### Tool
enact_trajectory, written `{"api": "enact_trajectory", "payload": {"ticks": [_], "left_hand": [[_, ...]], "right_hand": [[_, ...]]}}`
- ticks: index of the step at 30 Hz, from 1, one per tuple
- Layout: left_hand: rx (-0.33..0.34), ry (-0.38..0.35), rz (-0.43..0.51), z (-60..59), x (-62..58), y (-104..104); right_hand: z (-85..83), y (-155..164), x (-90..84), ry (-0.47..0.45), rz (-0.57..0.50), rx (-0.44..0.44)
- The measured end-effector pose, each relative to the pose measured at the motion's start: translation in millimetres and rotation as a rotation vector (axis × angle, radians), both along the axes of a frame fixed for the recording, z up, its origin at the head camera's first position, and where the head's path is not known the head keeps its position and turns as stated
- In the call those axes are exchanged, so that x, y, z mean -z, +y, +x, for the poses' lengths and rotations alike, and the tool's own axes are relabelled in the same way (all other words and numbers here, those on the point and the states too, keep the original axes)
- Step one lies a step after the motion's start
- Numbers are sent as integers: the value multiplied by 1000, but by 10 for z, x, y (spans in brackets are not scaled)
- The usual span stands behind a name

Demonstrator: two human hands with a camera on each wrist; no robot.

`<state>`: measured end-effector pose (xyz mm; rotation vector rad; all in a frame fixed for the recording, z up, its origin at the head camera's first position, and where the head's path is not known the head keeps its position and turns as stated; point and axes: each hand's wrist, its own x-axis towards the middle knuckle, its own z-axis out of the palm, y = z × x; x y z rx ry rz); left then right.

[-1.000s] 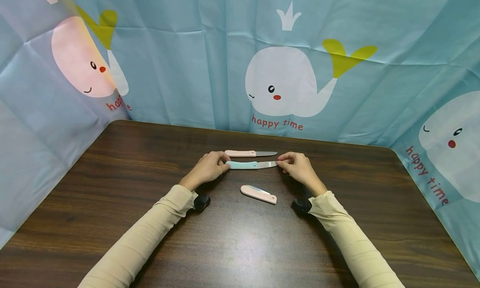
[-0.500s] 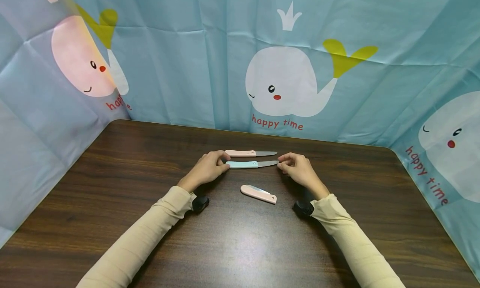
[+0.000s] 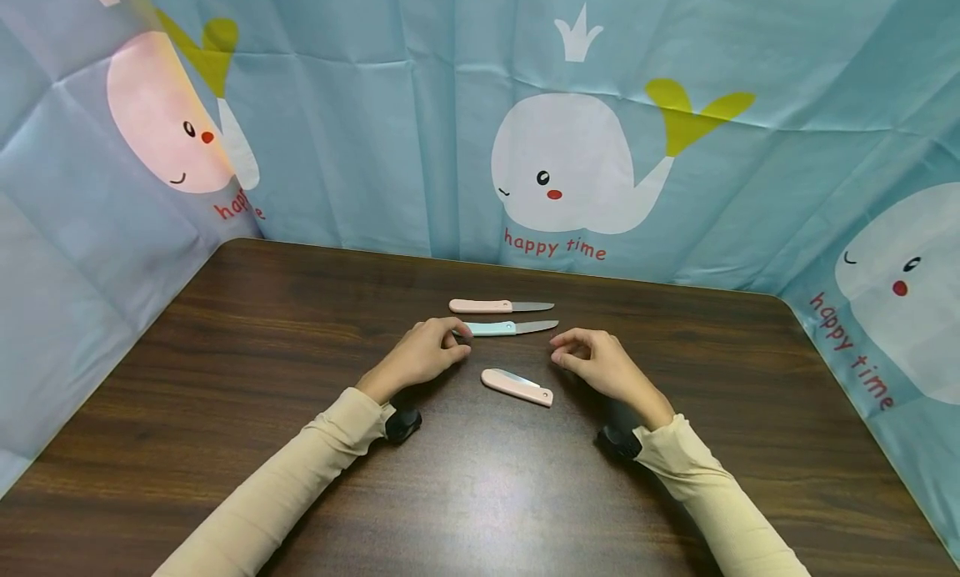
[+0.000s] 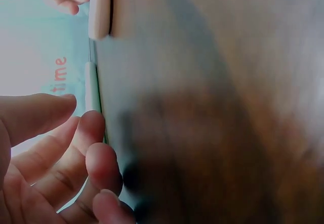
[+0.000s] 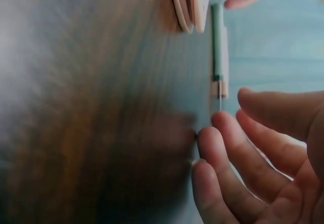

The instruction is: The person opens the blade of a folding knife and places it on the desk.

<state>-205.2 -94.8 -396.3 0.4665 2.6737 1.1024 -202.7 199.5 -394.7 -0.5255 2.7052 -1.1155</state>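
On the dark wooden table [image 3: 225, 377] the blue knife [image 3: 504, 328] now lies released below the pink knife [image 3: 498, 306]; left hand [image 3: 422, 356] and right hand [image 3: 600, 364], loosely curled and empty, have withdrawn toward the folded knife [image 3: 517, 388].

Three knives on the dark wooden table [image 3: 225, 343]: pink-handled open knife [image 3: 500, 307] rearmost, teal-handled open knife [image 3: 508, 328] just before it, folded pink knife [image 3: 517, 388] nearest, between the left hand [image 3: 417, 358] and right hand [image 3: 603, 365].
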Motion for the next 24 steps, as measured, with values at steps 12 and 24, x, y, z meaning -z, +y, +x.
{"api": "enact_trajectory", "payload": {"ticks": [12, 24], "left_hand": [[37, -17, -33, 171, -3, 112], [62, -2, -69, 312, -4, 199]], "right_hand": [[206, -2, 4, 2, 25, -128], [357, -48, 32, 23, 18, -164]]}}
